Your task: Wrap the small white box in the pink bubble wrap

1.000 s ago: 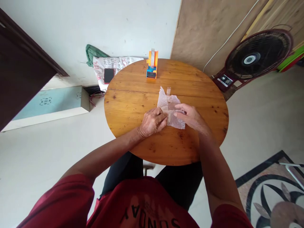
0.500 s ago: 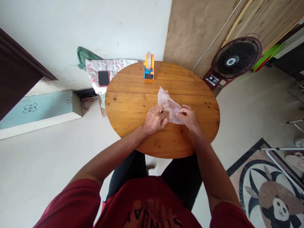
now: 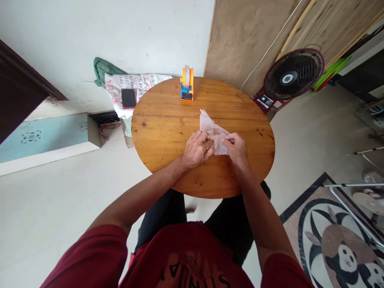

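A crumpled, translucent pinkish sheet that looks like bubble wrap (image 3: 221, 149) lies on the round wooden table (image 3: 162, 136). One pointed corner of it stretches toward the back. My left hand (image 3: 198, 147) rests on its left side with the fingers curled down and closed on the wrap. At its right edge, my right hand (image 3: 237, 147) pinches the wrap between thumb and fingers. Anything wrapped inside is hard to make out under the layers and my hands.
An orange and blue tape dispenser (image 3: 187, 84) stands at the table's back edge. Left of the table, a phone (image 3: 129, 98) lies on a printed white sack (image 3: 115, 90). A dark red fan (image 3: 294, 74) stands at the back right.
My right hand has drawn slightly inward with its fingers more closed, and the wrap's right edge has come in with it. My left hand stays in place. The view has shifted slightly.
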`<act>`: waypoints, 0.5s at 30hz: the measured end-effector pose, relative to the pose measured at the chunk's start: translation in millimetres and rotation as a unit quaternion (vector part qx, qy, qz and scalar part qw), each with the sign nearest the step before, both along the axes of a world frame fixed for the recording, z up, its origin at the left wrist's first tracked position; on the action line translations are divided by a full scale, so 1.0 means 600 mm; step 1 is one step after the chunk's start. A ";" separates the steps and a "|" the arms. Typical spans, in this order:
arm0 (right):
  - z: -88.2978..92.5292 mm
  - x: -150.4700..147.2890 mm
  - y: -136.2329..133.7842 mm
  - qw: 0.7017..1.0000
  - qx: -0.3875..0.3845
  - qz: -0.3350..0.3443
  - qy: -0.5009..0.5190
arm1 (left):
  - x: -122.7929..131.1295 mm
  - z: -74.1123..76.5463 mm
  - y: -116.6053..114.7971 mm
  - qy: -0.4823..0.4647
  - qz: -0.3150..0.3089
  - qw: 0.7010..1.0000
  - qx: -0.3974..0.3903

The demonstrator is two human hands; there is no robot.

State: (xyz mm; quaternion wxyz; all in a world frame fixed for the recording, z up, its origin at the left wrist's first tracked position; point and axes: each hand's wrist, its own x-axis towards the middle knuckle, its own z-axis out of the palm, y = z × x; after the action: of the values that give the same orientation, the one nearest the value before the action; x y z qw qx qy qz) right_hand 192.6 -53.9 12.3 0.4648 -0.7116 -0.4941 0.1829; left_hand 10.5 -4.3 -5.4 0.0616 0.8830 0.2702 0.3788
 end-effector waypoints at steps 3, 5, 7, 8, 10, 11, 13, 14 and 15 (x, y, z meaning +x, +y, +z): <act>0.006 -0.022 0.004 0.998 0.032 0.000 0.049 | 0.001 0.004 -0.002 0.010 0.004 1.000 -0.004; 0.012 -0.037 0.007 0.997 0.053 0.014 0.054 | 0.001 0.006 -0.003 0.013 0.006 1.000 -0.005; 0.020 -0.049 0.010 0.997 0.063 0.035 0.022 | 0.001 0.008 -0.003 0.015 0.003 1.000 -0.006; 0.024 -0.053 0.012 0.997 0.060 0.043 -0.004 | 0.001 0.008 -0.003 0.014 0.001 1.000 -0.010; 0.034 -0.056 0.015 0.996 0.039 0.059 -0.062 | 0.001 0.008 -0.002 0.007 -0.002 1.000 -0.026; 0.039 -0.055 0.015 0.994 0.025 0.069 -0.087 | 0.001 0.008 -0.001 0.000 -0.001 0.999 -0.040; 0.048 -0.051 0.014 0.988 -0.003 0.093 -0.119 | 0.001 0.007 -0.001 -0.019 -0.001 0.997 -0.071; 0.052 -0.048 0.011 0.987 -0.015 0.107 -0.121 | 0.001 0.007 -0.001 -0.030 0.000 0.996 -0.087; 0.055 -0.044 0.007 0.986 -0.026 0.123 -0.111 | 0.000 0.008 -0.001 -0.042 0.001 0.994 -0.102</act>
State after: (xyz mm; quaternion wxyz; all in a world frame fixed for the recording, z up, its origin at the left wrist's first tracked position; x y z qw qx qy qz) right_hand 166.0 -49.7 45.3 0.3625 -0.6732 -0.6213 0.1710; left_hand 10.6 -4.9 -0.7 0.1628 0.8552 0.3053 0.3859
